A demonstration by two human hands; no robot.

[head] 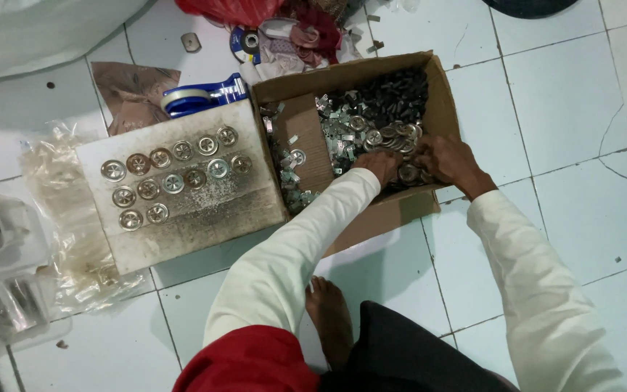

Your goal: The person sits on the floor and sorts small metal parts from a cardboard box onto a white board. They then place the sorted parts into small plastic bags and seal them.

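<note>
Round metal discs (393, 138) lie heaped in the cardboard box (440, 101), in its near right part, with dark small parts (393, 91) piled behind them toward the box's far corner and shiny clips (339, 120) beside them toward the box's middle. A cardboard flap (306, 141) leans inside the box on its left, seemingly keeping a few loose bits apart from the main heap.

Both hands are down in the box on the disc heap. The left hand (377, 165) rests on the near edge of the pile with its fingers curled under; whether it pinches a disc cannot be told, as the fingertips are buried. The right hand (444, 161) lies just beside it, fingers bent and partly closed over the discs, touching them; what it holds, if anything, is hidden too.

Left of the box, touching its side, sits a white foam slab (183, 181) bearing 15 discs set in 3 slanting rows, each seated flat and apart, likely so they stay sorted. Behind the slab, at the box's far left corner, rests a blue tape dispenser (201, 94). Clear plastic bags (52, 174) lie beyond the slab, well apart from the box. A bare foot (328, 316) rests on the tiled floor (567, 94) in front of the box.
</note>
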